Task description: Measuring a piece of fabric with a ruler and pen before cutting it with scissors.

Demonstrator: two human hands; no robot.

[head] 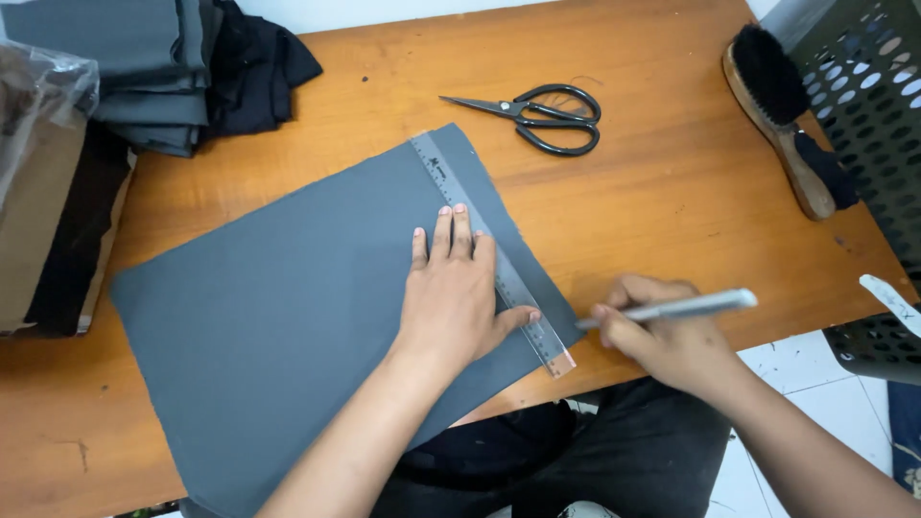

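Head view, looking down on a wooden tabletop (662,192). Left hand (451,288) spread flat, fingers straight and together, palm pressing on a grey fabric sheet (288,307) and on a clear ruler (499,259); nothing gripped. Ruler lying along the right edge of the fabric, from its far corner to the near edge of the tabletop, partly covered by the fingers and the thumb. Right hand (662,336) closed around a silver pen (672,309), tip pointing left, close to the near end of the ruler and the fabric edge; impossible to tell whether the tip touches.

Around: black scissors (547,117) beyond the fabric, blades nearly closed, well apart from both hands. Wooden brush with black bristles (777,115) near the far right corner, beside a dark perforated crate (863,105). Folded stack of grey and black cloth (163,67) at the far left. A bag of clear plastic (38,105) at the left edge. Nothing lying between the pen and the ruler.
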